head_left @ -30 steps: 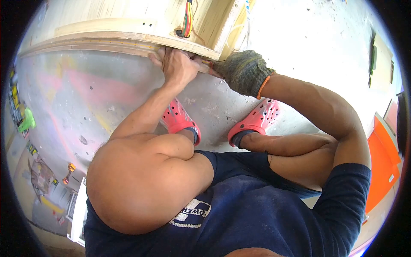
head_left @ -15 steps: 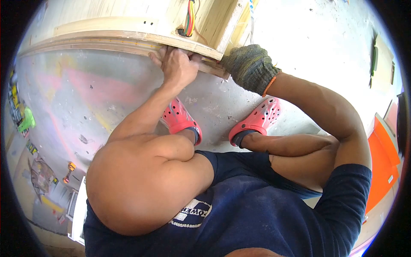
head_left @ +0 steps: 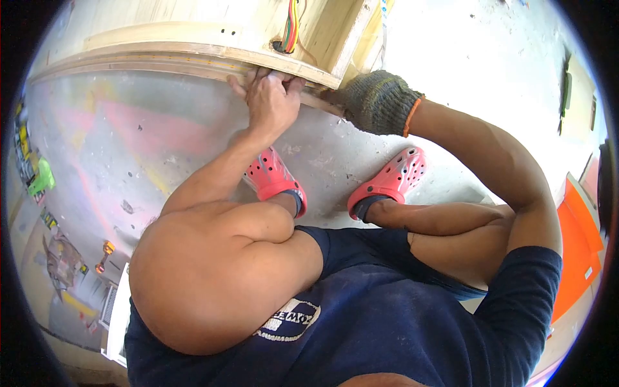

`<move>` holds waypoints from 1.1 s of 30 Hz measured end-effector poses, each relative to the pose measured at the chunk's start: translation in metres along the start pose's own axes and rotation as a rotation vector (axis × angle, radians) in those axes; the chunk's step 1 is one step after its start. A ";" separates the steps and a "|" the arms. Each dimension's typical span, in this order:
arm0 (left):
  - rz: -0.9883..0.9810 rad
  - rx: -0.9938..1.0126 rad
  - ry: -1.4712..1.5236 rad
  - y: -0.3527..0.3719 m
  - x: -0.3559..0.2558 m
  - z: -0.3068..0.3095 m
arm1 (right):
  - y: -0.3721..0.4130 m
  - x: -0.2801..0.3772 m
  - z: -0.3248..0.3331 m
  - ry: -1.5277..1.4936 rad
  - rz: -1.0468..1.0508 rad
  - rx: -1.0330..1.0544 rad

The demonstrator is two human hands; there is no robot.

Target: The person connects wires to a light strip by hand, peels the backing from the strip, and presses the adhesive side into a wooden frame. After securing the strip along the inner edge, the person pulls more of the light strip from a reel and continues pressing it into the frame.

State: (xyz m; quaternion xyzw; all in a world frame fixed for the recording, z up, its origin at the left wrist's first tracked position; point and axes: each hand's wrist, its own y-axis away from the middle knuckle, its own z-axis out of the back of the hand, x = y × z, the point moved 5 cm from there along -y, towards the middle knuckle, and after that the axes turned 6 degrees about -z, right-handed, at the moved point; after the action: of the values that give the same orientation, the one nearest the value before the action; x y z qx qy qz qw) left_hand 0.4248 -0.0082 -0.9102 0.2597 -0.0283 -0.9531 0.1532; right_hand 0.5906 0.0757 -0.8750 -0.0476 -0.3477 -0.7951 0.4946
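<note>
A plywood frame [head_left: 193,35] with a curved wooden strip [head_left: 142,63] along its lower edge stands on the concrete floor in front of me. My bare left hand [head_left: 271,97] grips that strip from below, with the fingers curled over its edge. My right hand [head_left: 377,100], in a grey knitted glove with an orange cuff, is closed on the strip's end just right of my left hand. Coloured wires [head_left: 291,29] come out of a hole in the frame above both hands.
I squat with my feet in red clogs [head_left: 387,180] on the paint-stained floor [head_left: 129,142]. An orange panel [head_left: 577,251] lies at the right. A small tool [head_left: 103,255] and printed papers [head_left: 61,264] lie at the lower left.
My gloved right hand has dropped slightly and shifted along the strip's end. My left hand keeps its grip in the same place.
</note>
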 end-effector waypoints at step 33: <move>0.024 0.208 -0.075 -0.013 -0.004 0.003 | 0.028 0.010 0.009 -0.009 0.061 -0.224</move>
State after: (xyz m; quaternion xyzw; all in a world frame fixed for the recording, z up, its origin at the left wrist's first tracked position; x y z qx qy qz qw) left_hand 0.4228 0.0053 -0.9072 0.2378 -0.1361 -0.9521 0.1357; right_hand 0.6061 0.0658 -0.8499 -0.1168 -0.2570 -0.8133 0.5088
